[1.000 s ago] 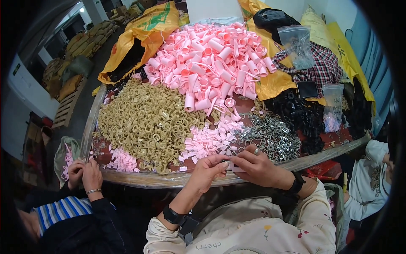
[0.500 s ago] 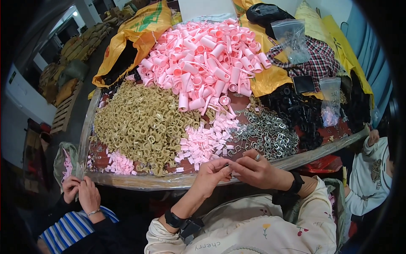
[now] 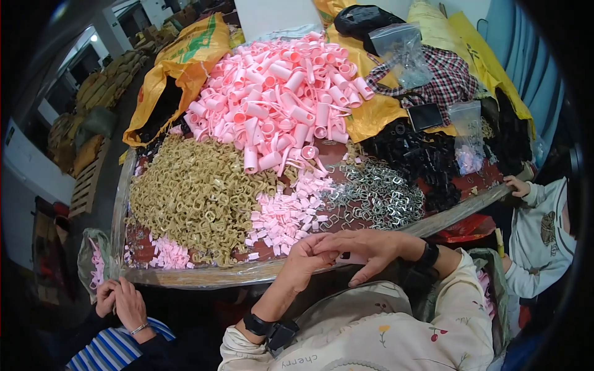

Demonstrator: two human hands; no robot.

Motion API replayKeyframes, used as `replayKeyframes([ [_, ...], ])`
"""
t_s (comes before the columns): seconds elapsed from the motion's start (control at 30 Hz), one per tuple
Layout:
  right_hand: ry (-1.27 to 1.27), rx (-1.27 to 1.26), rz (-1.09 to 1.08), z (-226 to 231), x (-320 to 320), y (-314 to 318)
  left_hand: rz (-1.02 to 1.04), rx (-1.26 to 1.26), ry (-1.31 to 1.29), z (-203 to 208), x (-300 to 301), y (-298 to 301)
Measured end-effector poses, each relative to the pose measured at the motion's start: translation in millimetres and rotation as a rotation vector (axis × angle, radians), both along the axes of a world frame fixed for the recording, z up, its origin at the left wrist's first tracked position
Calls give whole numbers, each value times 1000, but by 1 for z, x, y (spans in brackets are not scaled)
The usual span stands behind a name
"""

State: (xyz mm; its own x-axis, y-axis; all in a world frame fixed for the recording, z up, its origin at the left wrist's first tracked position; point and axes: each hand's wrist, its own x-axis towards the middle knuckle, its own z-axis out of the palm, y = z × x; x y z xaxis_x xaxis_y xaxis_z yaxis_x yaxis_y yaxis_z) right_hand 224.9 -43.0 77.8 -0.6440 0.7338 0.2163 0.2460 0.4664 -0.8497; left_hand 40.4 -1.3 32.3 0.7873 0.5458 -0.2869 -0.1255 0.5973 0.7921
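My left hand is held over the table's near edge, its fingers curled together; whatever they hold is hidden. Across its fingertips lies my right hand, fingers stretched out and thumb spread away downward. A small pale pink piece with a dark spot shows just under the right palm; I cannot tell which hand, if either, touches it. Just beyond my hands is a heap of small pink plastic pieces. Shiny metal buckle-like rings are piled to its right, and tan plastic loop-shaped parts to its left.
Pink plastic tubes form a tall heap at the back. Black parts and a clear bag lie at right. A wooden rim edges the table. Another person's hands are at left; a child-sized person's hand touches the right edge.
My right hand has opened from a pinch, its thumb swinging down and its fingers reaching over my left hand. The dark bit at my fingertips no longer shows. The whole view has shifted slightly.
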Motion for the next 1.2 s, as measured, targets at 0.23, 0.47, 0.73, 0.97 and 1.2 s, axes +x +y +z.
replayKeyframes([
  [0.23,16,101,-149,-6,17,-23,-110,-207,-95,-12,29,-17],
  [0.47,-81,137,-706,5,50,-102,-389,-127,-107,-21,97,-35],
  [0.73,-1095,-325,-1179,19,107,-280,-147,1512,410,-23,151,26],
  [0.97,-751,294,-1368,-24,131,-164,-296,1163,386,-22,154,33],
  [1.2,-1084,90,-1248,-69,162,-81,-265,658,251,-43,130,28],
])
